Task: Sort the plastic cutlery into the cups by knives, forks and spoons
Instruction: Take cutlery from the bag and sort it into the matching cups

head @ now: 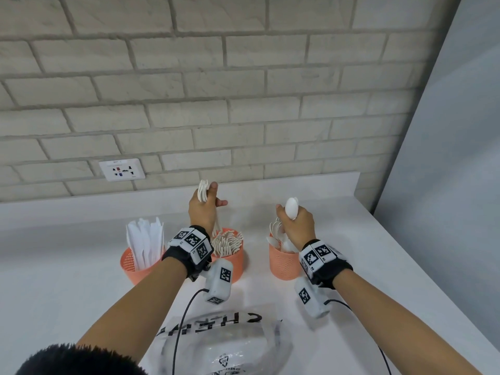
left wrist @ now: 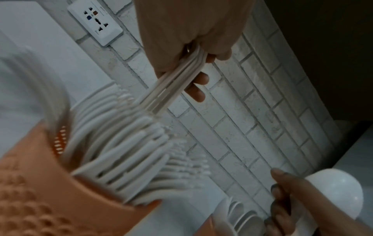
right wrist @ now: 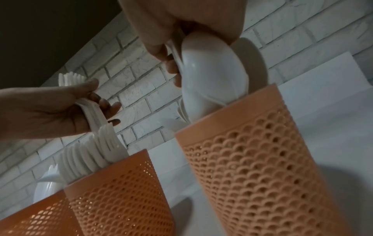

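left hand [head: 204,207] fingers curled round a bunch of forks [head: 203,191], just above the middle cup [head: 234,262]; right hand [head: 296,221] grips spoons [head: 291,208] right of it, over the right cup [head: 284,263]

On a white counter [head: 81,293] before a pale brick wall [head: 243,90] stand three orange perforated cups in a row. The left cup [head: 135,266] holds upright white knives [head: 146,239]; the middle cup [head: 235,263] is full of forks [head: 227,243]; the right cup [head: 284,263] holds spoons [head: 278,234]. The left hand [head: 203,212] grips a bunch of forks [head: 203,192] above the middle cup, tines up. The right hand [head: 297,226] holds a few spoons [head: 291,208] over the right cup, bowls up. A clear plastic bag [head: 224,345] with black lettering lies nearest the person. A wall socket [head: 121,169] sits above the counter's back edge.
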Available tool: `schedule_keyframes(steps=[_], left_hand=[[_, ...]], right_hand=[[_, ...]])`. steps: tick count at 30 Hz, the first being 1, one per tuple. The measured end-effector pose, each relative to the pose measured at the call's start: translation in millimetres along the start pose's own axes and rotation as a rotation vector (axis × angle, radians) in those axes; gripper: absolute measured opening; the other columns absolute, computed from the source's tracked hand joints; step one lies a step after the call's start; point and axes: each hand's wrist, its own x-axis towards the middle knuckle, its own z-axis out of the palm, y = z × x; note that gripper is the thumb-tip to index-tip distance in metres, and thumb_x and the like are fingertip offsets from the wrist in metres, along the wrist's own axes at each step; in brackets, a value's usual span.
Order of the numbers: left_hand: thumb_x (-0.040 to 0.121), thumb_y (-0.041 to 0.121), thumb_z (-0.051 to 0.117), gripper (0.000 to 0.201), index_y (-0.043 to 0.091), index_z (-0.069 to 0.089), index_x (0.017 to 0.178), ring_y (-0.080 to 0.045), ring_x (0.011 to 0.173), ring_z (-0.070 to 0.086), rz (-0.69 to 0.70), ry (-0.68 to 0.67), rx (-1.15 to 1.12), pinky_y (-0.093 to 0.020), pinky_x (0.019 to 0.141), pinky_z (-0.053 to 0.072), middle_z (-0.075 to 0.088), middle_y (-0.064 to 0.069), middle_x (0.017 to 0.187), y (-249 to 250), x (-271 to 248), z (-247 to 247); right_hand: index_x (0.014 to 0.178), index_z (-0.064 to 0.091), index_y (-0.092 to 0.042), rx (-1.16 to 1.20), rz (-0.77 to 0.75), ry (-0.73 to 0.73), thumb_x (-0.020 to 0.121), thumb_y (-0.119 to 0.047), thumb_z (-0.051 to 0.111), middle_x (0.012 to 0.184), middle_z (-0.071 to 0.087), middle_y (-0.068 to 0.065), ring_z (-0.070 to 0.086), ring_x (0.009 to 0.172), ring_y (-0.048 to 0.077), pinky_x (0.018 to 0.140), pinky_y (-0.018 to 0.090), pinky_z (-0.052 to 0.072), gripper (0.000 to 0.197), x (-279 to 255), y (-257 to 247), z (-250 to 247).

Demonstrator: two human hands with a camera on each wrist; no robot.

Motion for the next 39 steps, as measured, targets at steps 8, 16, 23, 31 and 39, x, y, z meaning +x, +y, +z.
schedule_keyframes(steps=[8, 16, 23, 31, 39], left_hand=[[0.090, 0.049, 0.049, 0.045, 0.009, 0.048, 0.109, -0.023, 0.070, 0.063, -0.046, -0.080, 0.321, -0.033, 0.072, 0.050, 0.070, -0.004, 0.075, -14, -13, -3], [0.089, 0.046, 0.052, 0.052, 0.000, 0.060, 0.109, -0.038, 0.112, 0.050, -0.154, -0.106, 0.775, -0.040, 0.096, 0.039, 0.058, -0.022, 0.113, -27, -20, -4], [0.080, 0.012, 0.069, 0.045, 0.005, 0.044, 0.117, -0.023, 0.084, 0.057, 0.082, -0.047, 0.426, -0.037, 0.082, 0.050, 0.057, -0.006, 0.093, -14, -29, -4], [0.100, 0.023, 0.032, 0.037, 0.003, 0.061, 0.109, -0.031, 0.098, 0.061, 0.275, -0.064, 0.575, -0.032, 0.081, 0.046, 0.066, -0.017, 0.107, -15, -30, -8], [0.100, 0.034, 0.022, 0.049, 0.003, 0.045, 0.131, -0.028, 0.131, 0.040, 0.126, -0.257, 0.986, -0.048, 0.112, 0.026, 0.045, -0.016, 0.140, -31, -34, -15]], right_hand=[[0.106, 0.055, -0.012, -0.172, -0.153, 0.039, 0.082, -0.028, 0.067, 0.065, 0.054, -0.002, 0.053, 0.067, 0.020, 0.067, 0.026, 0.041, 0.031, -4, 4, -6], [0.098, 0.064, -0.012, -0.359, -0.264, -0.001, 0.085, -0.027, 0.063, 0.096, 0.067, 0.002, 0.057, 0.094, 0.022, 0.086, 0.034, 0.043, 0.019, -4, 9, -15], [0.124, 0.056, -0.007, -0.565, -0.425, -0.098, 0.091, -0.024, 0.056, 0.134, 0.053, 0.008, 0.047, 0.125, 0.024, 0.105, 0.029, 0.030, 0.037, -7, 5, -21], [0.144, 0.030, -0.006, -0.941, -0.413, -0.287, 0.100, -0.037, 0.021, 0.153, 0.029, 0.007, 0.018, 0.145, 0.019, 0.118, 0.037, 0.005, 0.054, -13, 9, -20], [0.147, 0.024, -0.016, -0.927, -0.344, -0.353, 0.088, -0.062, 0.011, 0.157, 0.019, 0.007, 0.012, 0.146, 0.021, 0.117, 0.046, 0.005, 0.076, -15, 21, -22]])
